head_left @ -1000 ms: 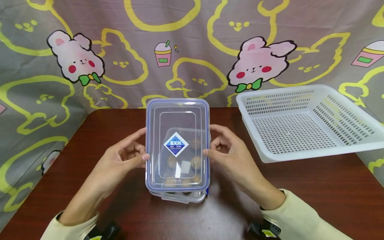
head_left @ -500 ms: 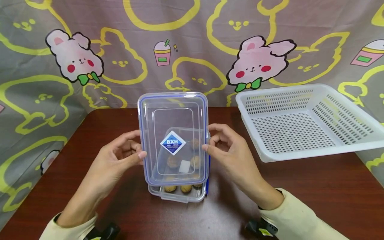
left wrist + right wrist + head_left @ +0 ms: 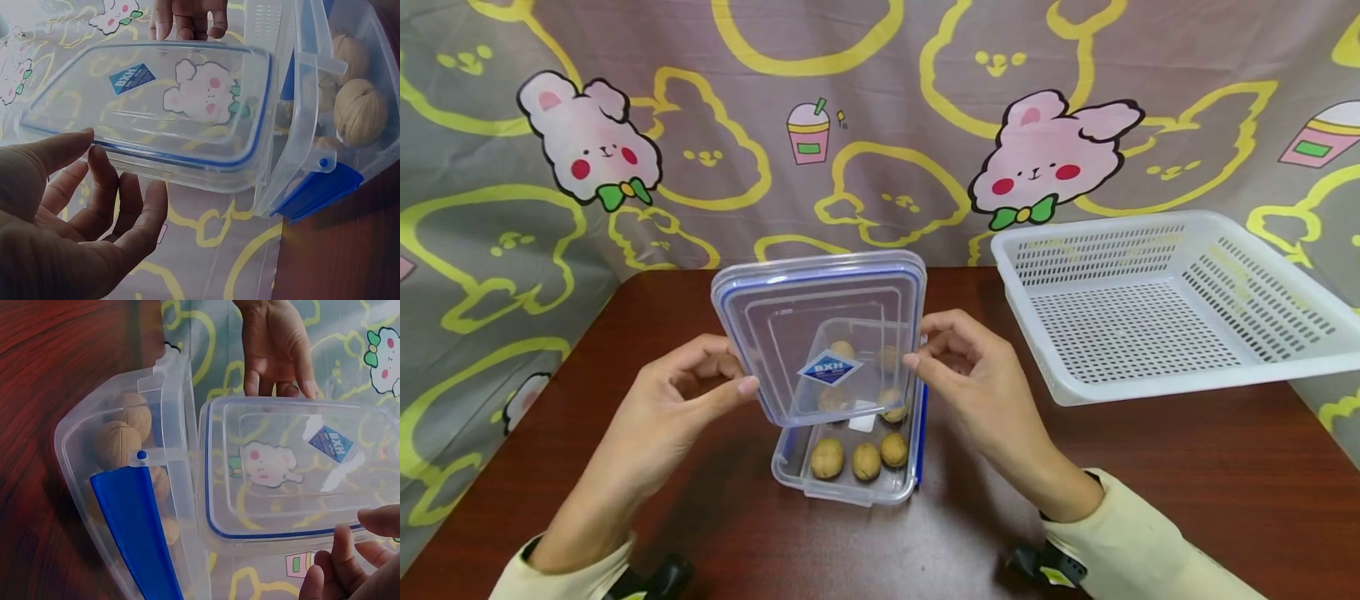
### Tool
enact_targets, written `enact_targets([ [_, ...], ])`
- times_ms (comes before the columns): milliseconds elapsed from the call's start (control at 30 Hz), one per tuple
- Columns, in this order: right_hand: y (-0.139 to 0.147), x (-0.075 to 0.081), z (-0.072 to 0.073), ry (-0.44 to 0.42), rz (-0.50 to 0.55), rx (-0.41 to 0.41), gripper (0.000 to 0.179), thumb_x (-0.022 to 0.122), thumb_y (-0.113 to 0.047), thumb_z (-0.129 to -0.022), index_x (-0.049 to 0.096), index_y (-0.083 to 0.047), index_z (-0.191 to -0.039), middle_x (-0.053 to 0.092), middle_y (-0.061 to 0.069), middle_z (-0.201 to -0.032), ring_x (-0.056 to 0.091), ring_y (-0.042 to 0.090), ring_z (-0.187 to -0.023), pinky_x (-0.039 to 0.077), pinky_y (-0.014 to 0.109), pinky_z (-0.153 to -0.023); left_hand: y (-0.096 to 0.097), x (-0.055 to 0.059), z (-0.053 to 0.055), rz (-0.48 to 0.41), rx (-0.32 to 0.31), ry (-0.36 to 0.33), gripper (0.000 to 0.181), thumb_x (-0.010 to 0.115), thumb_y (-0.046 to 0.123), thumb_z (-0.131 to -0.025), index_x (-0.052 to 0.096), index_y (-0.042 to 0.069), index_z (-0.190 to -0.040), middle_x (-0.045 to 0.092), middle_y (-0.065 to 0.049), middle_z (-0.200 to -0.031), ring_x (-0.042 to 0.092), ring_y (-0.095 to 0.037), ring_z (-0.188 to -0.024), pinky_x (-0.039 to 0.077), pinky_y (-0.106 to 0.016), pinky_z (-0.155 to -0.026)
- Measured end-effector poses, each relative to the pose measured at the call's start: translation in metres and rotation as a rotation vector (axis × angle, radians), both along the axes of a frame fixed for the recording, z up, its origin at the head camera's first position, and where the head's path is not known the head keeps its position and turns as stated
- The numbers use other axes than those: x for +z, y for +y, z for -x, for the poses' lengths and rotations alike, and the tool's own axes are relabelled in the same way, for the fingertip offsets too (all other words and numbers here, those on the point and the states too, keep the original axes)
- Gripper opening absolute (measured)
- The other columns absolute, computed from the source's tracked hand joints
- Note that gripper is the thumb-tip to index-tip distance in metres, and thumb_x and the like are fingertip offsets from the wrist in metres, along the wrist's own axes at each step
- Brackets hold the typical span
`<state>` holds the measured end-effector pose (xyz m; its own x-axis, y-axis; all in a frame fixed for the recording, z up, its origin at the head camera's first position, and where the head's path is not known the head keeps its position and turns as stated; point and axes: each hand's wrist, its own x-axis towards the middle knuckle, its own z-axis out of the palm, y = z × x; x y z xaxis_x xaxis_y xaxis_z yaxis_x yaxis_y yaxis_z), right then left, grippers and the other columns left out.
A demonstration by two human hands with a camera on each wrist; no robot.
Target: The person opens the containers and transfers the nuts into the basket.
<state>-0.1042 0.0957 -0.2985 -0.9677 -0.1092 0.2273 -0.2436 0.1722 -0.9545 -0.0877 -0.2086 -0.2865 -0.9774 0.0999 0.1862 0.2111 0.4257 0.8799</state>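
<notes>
A clear plastic lid (image 3: 775,325) with a blue seal and a BXH sticker (image 3: 829,368) is held tilted over a clear food container (image 3: 838,493). My left hand (image 3: 673,408) pinches the lid's left edge between thumb and fingers. On the opposite edge, my right hand (image 3: 988,400) grips it the same way. Inside the container lie several walnuts (image 3: 827,458) and a small white piece (image 3: 862,417); the ones at the back show through the lid. A blue side latch (image 3: 134,525) hangs down along the container wall in the right wrist view.
To the right, a white perforated plastic basket (image 3: 1067,390) stands on the dark reddish-brown table (image 3: 700,533). Behind the table hangs a cartoon-print curtain (image 3: 880,108).
The lid has tipped, and its near edge has risen back off the container's front, uncovering the front walnuts. My left hand has shifted slightly left; the right has barely moved.
</notes>
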Motion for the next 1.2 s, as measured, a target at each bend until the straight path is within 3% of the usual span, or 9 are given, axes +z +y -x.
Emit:
enact_targets([
  [300,-0.007,-0.001,0.002,-0.059,0.087,0.045,0.023,0.071,-0.004,-0.097,0.071,-0.009,-0.119,0.076,0.015,-0.107,0.071,0.019,-0.094,0.058,0.027,-0.088,-0.008,-0.004,-0.005,0.052,0.038,0.019,0.019,0.078,0.013,-0.095,0.075,0.015,-0.113,0.074,0.011,-0.096,0.065,-0.011,-0.087,0.051,-0.025,-0.071],
  [467,-0.011,0.001,0.002,-0.118,0.114,0.075,0.028,0.066,-0.007,-0.102,0.069,-0.006,-0.129,0.073,0.013,-0.124,0.072,0.018,-0.102,0.061,0.03,-0.089,-0.016,-0.006,-0.007,0.009,0.017,0.017,0.025,0.076,0.007,-0.096,0.073,0.01,-0.12,0.075,0.005,-0.104,0.068,-0.012,-0.089,0.053,-0.024,-0.071],
  [800,-0.029,0.0,0.002,-0.238,0.199,0.097,0.029,0.056,-0.009,-0.106,0.07,0.001,-0.129,0.073,0.018,-0.123,0.073,0.014,-0.093,0.061,0.03,-0.086,-0.03,-0.016,-0.013,0.025,0.067,0.007,0.026,0.072,0.005,-0.098,0.072,0.008,-0.123,0.073,0.007,-0.107,0.067,-0.013,-0.084,0.055,-0.024,-0.067],
  [967,-0.04,-0.006,0.002,-0.29,0.211,0.102,0.027,0.06,-0.01,-0.104,0.071,-0.001,-0.127,0.074,0.017,-0.118,0.074,0.016,-0.091,0.061,0.032,-0.085,-0.039,-0.022,-0.018,0.054,0.126,-0.032,0.023,0.059,0.006,-0.105,0.071,0.008,-0.125,0.073,0.012,-0.108,0.069,-0.009,-0.088,0.058,-0.021,-0.072],
  [1067,-0.048,-0.01,0.001,-0.295,0.212,0.104,0.026,0.063,-0.006,-0.101,0.072,-0.001,-0.126,0.075,0.018,-0.114,0.074,0.017,-0.09,0.062,0.031,-0.084,-0.044,-0.025,-0.021,-0.029,0.121,-0.084,0.024,0.055,0.011,-0.108,0.07,0.005,-0.127,0.073,0.006,-0.11,0.071,-0.013,-0.087,0.062,-0.024,-0.073],
  [1200,-0.059,-0.014,-0.002,-0.284,0.228,0.133,0.036,0.064,0.001,-0.098,0.065,0.003,-0.134,0.073,0.022,-0.112,0.071,0.014,-0.085,0.06,0.027,-0.078,-0.05,-0.027,-0.025,-0.149,0.103,-0.117,0.029,0.062,0.016,-0.106,0.067,0.004,-0.132,0.072,0.0,-0.115,0.073,-0.015,-0.085,0.063,-0.027,-0.07],
])
